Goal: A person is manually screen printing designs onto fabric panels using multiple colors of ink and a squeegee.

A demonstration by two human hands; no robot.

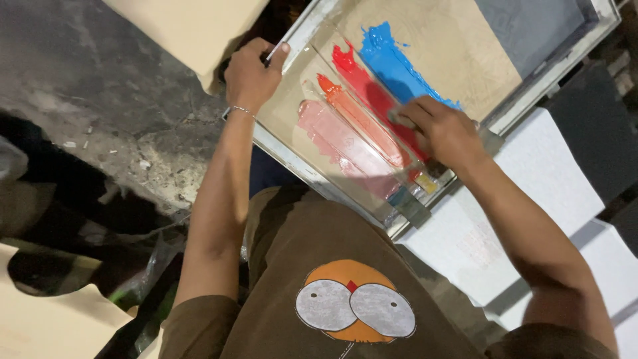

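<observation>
A metal-framed printing screen (561, 66) lies tilted across the upper middle of the head view. On its mesh run diagonal stripes of wet ink: blue ink (392, 60), red ink (362, 83), orange ink (362, 119) and pink ink (332, 136). My left hand (252, 73) grips the frame's left edge, thumb over the rim. My right hand (442, 129) presses down on the lower end of the stripes, closed around a squeegee (412, 193) whose blade shows below it; the grip itself is partly hidden.
White foam-like blocks (538, 173) sit under and right of the screen. A beige sheet (193, 30) lies at upper left, another beige sheet (46, 319) at lower left. Rough grey floor (100, 100) spreads left. My brown shirt (319, 279) fills the bottom.
</observation>
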